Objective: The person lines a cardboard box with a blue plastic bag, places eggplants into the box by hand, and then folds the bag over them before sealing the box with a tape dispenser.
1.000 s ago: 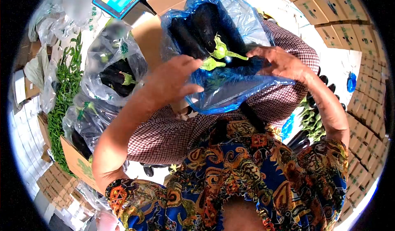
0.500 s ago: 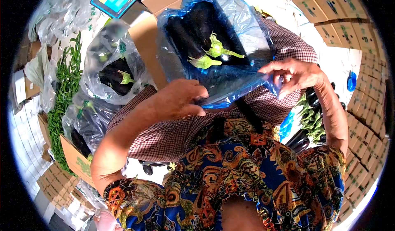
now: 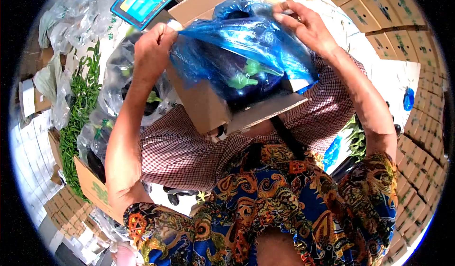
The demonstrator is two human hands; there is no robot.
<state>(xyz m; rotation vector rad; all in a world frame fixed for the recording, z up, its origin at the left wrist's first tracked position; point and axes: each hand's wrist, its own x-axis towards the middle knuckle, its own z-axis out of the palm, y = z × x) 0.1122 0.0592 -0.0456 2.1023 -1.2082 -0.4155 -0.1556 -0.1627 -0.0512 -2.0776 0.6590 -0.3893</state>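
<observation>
A thin blue plastic bag is drawn over dark eggplants, whose green stems show through the film. Bag and eggplants sit in an open cardboard box in my lap. At the box's left side, my left hand is closed on a gathered edge of the bag, pulling it taut. My right hand is at the far right edge of the bag, thumb and fingers pinched at the film.
Clear bags with eggplants lie at the left, beside a heap of green peppers. A scale with a lit display stands at the back left. Stacked cartons line the right side. More eggplants lie by my right arm.
Both hands have moved away from the near edge of the bag to its far side. The bag's film now covers the eggplants, and the box's near flap shows.
</observation>
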